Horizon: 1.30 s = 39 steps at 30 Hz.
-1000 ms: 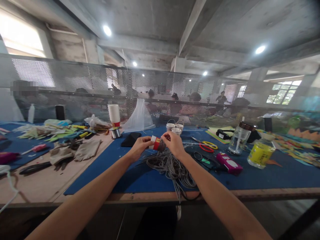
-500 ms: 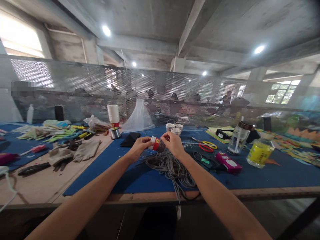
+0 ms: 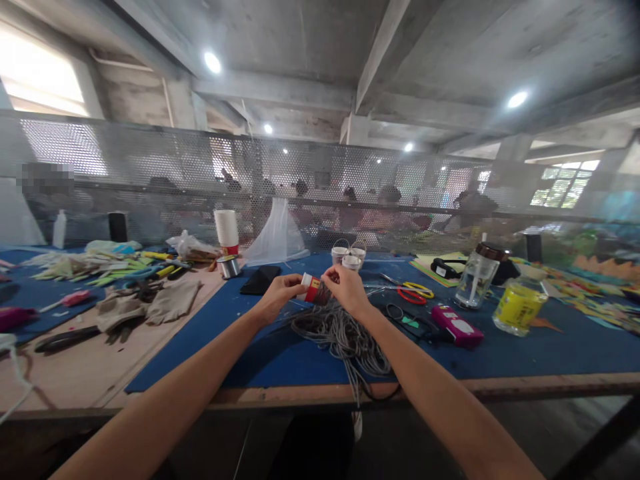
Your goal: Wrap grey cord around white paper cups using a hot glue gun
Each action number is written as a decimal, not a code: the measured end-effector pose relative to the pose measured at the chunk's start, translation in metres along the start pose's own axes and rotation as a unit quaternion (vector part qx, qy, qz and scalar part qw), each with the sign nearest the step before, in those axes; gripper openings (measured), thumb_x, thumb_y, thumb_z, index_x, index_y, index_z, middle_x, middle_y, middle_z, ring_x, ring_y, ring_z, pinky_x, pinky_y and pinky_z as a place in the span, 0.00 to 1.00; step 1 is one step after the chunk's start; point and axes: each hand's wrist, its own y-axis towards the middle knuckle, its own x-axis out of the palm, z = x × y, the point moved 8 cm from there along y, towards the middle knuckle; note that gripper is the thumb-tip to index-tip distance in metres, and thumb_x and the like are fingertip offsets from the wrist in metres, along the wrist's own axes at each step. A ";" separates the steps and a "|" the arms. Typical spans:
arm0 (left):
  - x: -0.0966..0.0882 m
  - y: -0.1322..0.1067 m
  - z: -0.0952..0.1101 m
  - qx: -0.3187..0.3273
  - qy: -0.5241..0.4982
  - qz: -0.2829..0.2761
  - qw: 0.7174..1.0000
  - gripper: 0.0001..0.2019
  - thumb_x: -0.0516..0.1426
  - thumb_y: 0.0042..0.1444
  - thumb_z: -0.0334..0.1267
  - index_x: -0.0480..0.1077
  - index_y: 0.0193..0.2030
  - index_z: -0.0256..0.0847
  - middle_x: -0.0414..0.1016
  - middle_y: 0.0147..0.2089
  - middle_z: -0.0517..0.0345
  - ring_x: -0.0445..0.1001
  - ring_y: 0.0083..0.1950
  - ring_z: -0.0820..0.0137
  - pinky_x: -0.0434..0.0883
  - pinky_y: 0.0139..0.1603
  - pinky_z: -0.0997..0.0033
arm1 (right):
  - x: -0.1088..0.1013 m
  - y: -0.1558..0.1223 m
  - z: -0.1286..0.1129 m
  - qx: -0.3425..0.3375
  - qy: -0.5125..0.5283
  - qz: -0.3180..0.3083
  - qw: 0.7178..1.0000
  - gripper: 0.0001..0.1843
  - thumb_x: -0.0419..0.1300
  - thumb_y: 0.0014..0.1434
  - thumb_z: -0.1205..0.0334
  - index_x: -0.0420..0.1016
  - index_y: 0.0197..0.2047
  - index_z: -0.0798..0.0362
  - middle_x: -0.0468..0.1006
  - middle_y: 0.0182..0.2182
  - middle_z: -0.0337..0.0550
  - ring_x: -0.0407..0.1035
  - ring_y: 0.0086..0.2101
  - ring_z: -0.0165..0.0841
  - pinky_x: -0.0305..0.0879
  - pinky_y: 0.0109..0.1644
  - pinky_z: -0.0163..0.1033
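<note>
My left hand and my right hand both grip a small red and white paper cup held sideways above the blue mat. Grey cord is wound round the cup's right part, under my right fingers. A loose heap of the same grey cord lies on the mat just below my hands and trails over the table's front edge.
Three small white cups stand behind my hands. Scissors, a pink tool, a clear jar and a yellow jar lie to the right. Gloves, a stack of cups and a solder reel sit left. A mesh screen backs the table.
My hands stay in place on the cup; the fingers shift slightly. A person behind the mesh has moved to the right.
</note>
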 end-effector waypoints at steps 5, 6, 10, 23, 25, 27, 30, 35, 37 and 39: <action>0.000 0.000 0.000 0.006 0.004 -0.006 1.000 0.09 0.63 0.48 0.36 0.78 0.36 0.36 0.78 0.33 0.55 0.72 0.33 0.70 0.66 0.38 0.72 | 0.000 -0.001 0.000 0.002 -0.004 -0.007 1.000 0.08 0.57 0.61 0.58 0.73 0.36 0.53 0.76 0.27 0.38 0.69 0.22 0.27 0.63 0.26 0.31; 0.001 0.000 0.000 0.007 0.005 -0.007 1.000 0.09 0.63 0.48 0.36 0.78 0.36 0.36 0.78 0.33 0.55 0.72 0.32 0.70 0.66 0.38 0.72 | 0.000 -0.001 0.000 0.002 -0.005 -0.009 1.000 0.08 0.57 0.61 0.58 0.73 0.36 0.53 0.76 0.27 0.37 0.68 0.22 0.26 0.63 0.26 0.31; 0.000 -0.001 0.002 0.011 0.018 0.001 1.000 0.08 0.63 0.47 0.36 0.78 0.35 0.36 0.78 0.32 0.55 0.71 0.31 0.70 0.65 0.36 0.72 | 0.001 -0.001 -0.001 0.006 0.001 -0.017 1.000 0.07 0.58 0.61 0.59 0.73 0.35 0.53 0.75 0.26 0.36 0.68 0.19 0.26 0.63 0.24 0.30; 0.004 -0.002 0.005 0.011 0.032 -0.007 0.999 0.09 0.63 0.45 0.36 0.78 0.34 0.35 0.78 0.31 0.56 0.71 0.31 0.70 0.64 0.36 0.72 | 0.007 0.000 0.008 0.034 -0.002 -0.056 0.998 0.06 0.59 0.61 0.60 0.73 0.35 0.53 0.77 0.27 0.37 0.68 0.17 0.25 0.63 0.24 0.31; 0.005 -0.003 0.006 0.008 0.036 -0.009 0.999 0.09 0.63 0.46 0.36 0.78 0.34 0.35 0.78 0.30 0.57 0.71 0.31 0.70 0.64 0.36 0.72 | 0.008 -0.001 0.011 0.046 0.001 -0.066 0.997 0.06 0.59 0.60 0.60 0.72 0.35 0.53 0.77 0.27 0.37 0.69 0.17 0.25 0.63 0.24 0.31; 0.007 -0.004 0.006 0.005 0.037 -0.015 0.999 0.09 0.63 0.46 0.36 0.79 0.34 0.35 0.78 0.30 0.57 0.71 0.30 0.71 0.64 0.35 0.72 | 0.009 -0.001 0.012 0.049 0.001 -0.069 0.996 0.06 0.59 0.60 0.59 0.73 0.35 0.53 0.77 0.27 0.36 0.69 0.17 0.25 0.63 0.25 0.31; 0.007 -0.004 0.004 -0.001 0.025 -0.020 0.999 0.10 0.63 0.46 0.36 0.79 0.35 0.35 0.78 0.30 0.57 0.71 0.30 0.71 0.65 0.35 0.73 | 0.009 0.001 0.015 0.053 0.008 -0.062 0.997 0.07 0.59 0.60 0.59 0.74 0.35 0.53 0.77 0.26 0.36 0.68 0.17 0.25 0.63 0.26 0.31; 0.001 -0.002 -0.002 -0.030 -0.037 0.002 0.999 0.12 0.66 0.45 0.38 0.79 0.36 0.34 0.79 0.33 0.54 0.72 0.32 0.71 0.67 0.37 0.72 | 0.002 0.005 0.016 0.070 0.074 -0.033 0.994 0.14 0.54 0.64 0.54 0.76 0.37 0.54 0.76 0.26 0.37 0.68 0.18 0.25 0.63 0.26 0.31; -0.003 -0.001 -0.004 -0.036 -0.070 0.023 0.997 0.13 0.67 0.44 0.38 0.78 0.36 0.34 0.79 0.34 0.53 0.72 0.32 0.71 0.68 0.38 0.72 | -0.006 0.006 0.015 0.069 0.091 0.002 0.993 0.17 0.51 0.65 0.52 0.76 0.39 0.54 0.76 0.29 0.38 0.68 0.18 0.25 0.64 0.27 0.32; -0.007 0.001 -0.004 -0.034 -0.105 0.037 0.993 0.13 0.67 0.43 0.38 0.78 0.36 0.33 0.78 0.33 0.52 0.73 0.32 0.70 0.69 0.39 0.71 | -0.011 0.006 0.013 0.067 0.092 0.025 0.993 0.19 0.51 0.65 0.48 0.75 0.40 0.54 0.77 0.32 0.39 0.68 0.20 0.25 0.65 0.29 0.32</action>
